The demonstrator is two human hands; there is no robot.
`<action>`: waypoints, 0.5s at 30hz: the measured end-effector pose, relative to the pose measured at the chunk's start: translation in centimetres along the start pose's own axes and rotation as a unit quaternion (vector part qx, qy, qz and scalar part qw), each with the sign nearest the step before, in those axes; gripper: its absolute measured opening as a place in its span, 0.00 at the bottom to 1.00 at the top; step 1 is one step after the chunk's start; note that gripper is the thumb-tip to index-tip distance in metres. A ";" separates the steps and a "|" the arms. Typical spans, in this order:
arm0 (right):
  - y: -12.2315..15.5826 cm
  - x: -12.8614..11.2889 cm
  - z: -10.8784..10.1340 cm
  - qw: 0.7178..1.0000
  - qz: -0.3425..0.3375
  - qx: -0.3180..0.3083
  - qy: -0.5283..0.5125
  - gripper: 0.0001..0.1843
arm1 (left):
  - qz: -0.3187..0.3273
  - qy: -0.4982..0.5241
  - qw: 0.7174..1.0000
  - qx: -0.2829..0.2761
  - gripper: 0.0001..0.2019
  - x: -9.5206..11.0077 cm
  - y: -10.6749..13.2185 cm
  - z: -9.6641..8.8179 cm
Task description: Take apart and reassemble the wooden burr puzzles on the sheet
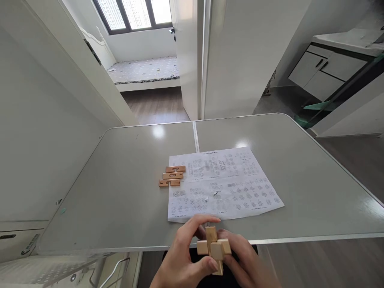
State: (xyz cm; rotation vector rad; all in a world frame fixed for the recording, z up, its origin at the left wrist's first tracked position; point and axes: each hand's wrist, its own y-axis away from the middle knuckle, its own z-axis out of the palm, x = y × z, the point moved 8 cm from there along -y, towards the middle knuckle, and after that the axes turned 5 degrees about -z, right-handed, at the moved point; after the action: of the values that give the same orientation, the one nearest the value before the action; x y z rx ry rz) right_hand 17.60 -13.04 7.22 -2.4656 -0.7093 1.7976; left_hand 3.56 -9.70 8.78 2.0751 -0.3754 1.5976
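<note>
Low at the table's front edge, an interlocking wooden burr puzzle (217,251) of pale crossed bars is held between both hands. My left hand (187,256) grips it from the left, its thumb pressed on the lower front and its index finger arched over the top. From the right, my right hand (243,258) has its fingers closed against the puzzle's side; part of them is hidden behind the wood. Beyond the hands lies a printed instruction sheet (222,184) covered in small diagrams. Three darker, notched wooden pieces (172,175) rest in a row across its left edge.
The grey-green table (129,200) has a pale rim and a seam (196,136) down its middle. A white appliance or cabinet (18,248) stands at the lower left. Past the table are an open door (184,52), a bed (147,70) and a white cabinet (327,72).
</note>
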 end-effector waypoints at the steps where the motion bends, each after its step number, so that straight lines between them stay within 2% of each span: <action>1: 0.0 0.0 -0.1 1.000 -0.008 0.006 0.011 0.19 | -0.009 0.021 1.000 -0.005 0.35 -0.2 0.1 0.2; 4: 0.0 -0.1 -0.2 0.999 -0.038 0.024 0.030 0.17 | -0.037 0.117 0.992 -0.042 0.34 -0.5 0.4 1.3; 8: -0.2 -0.4 -0.3 0.996 -0.066 0.040 0.044 0.15 | -0.056 0.269 0.957 -0.091 0.32 -0.3 0.7 3.1; 11: -0.4 -0.9 -0.4 0.994 -0.088 0.043 0.053 0.15 | -0.053 0.327 0.938 -0.100 0.29 -0.1 0.9 4.0; 15: -0.3 -1.2 -0.3 0.991 -0.107 0.044 0.073 0.15 | -0.035 0.369 0.925 -0.086 0.23 -0.1 1.0 4.1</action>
State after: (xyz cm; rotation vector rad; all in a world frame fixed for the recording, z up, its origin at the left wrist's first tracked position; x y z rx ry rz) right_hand 17.50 -13.10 8.51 -2.3318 -0.8280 1.5240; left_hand 6.37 -12.76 8.07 1.2101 -0.1555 2.0625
